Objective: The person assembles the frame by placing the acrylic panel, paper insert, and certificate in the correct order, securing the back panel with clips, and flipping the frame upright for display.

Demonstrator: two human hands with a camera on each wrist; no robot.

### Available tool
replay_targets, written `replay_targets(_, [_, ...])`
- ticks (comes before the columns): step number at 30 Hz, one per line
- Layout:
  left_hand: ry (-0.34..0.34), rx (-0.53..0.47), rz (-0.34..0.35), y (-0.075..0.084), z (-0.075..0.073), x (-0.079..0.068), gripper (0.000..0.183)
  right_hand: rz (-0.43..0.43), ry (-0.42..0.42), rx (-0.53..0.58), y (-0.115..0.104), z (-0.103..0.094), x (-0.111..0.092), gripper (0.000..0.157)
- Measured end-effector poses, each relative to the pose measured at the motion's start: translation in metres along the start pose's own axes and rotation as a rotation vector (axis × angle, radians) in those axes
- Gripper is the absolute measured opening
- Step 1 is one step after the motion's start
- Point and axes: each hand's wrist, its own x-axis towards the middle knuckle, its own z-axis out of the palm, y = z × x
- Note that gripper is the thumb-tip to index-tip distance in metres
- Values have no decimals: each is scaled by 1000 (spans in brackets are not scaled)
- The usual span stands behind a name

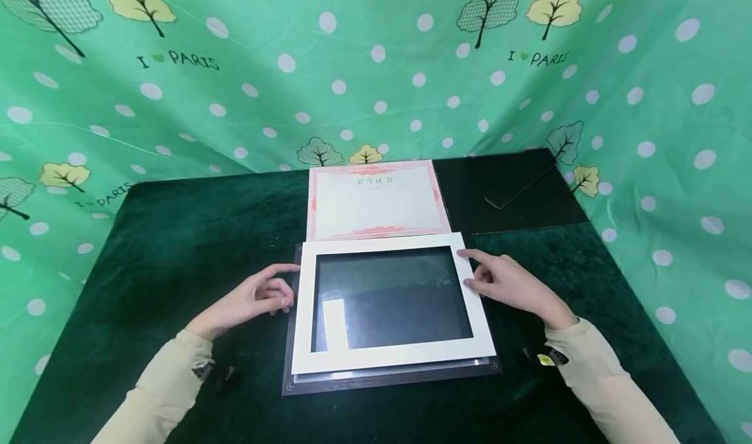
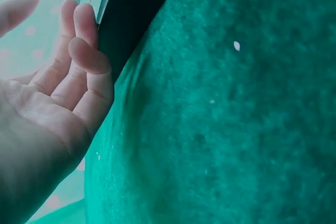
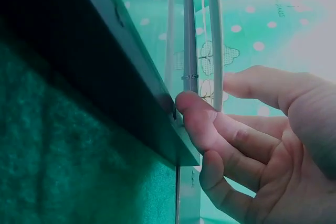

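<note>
A white rectangular picture mat (image 1: 403, 353) lies over a clear pane (image 1: 399, 300) and a dark picture frame (image 1: 388, 382), set slightly toward the back. My left hand (image 1: 252, 300) is at the mat's left edge; its index finger reaches out to touch it, the others bend loosely beside it. On the opposite side, my right hand (image 1: 514, 284) holds the right border by the fingertips. In the right wrist view, one fingertip of the right hand (image 3: 278, 129) meets the white strip (image 3: 215, 40), while others sit beside the dark frame edge (image 3: 136, 77). Their exact undersides are hidden.
Behind the mat lies a pink-bordered certificate (image 1: 376, 199). A black backing board (image 1: 511, 199) lies at the back right. Everything rests on a dark green cloth (image 1: 176, 235), with a green dotted curtain (image 1: 376, 72) rising behind and at the sides.
</note>
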Motion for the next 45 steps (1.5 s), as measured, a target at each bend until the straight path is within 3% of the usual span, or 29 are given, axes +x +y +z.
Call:
replay_targets(12, [-55, 17, -10, -7, -8, -1, 51, 32, -33, 22, 2, 6, -1, 55])
replay_targets(22, [-88, 40, 33, -8, -12, -2, 49, 45, -43, 37, 3, 6, -2, 55])
replay_targets(45, [-57, 42, -7, -12, -16, 4, 44, 26, -43, 87, 16, 6, 8, 48])
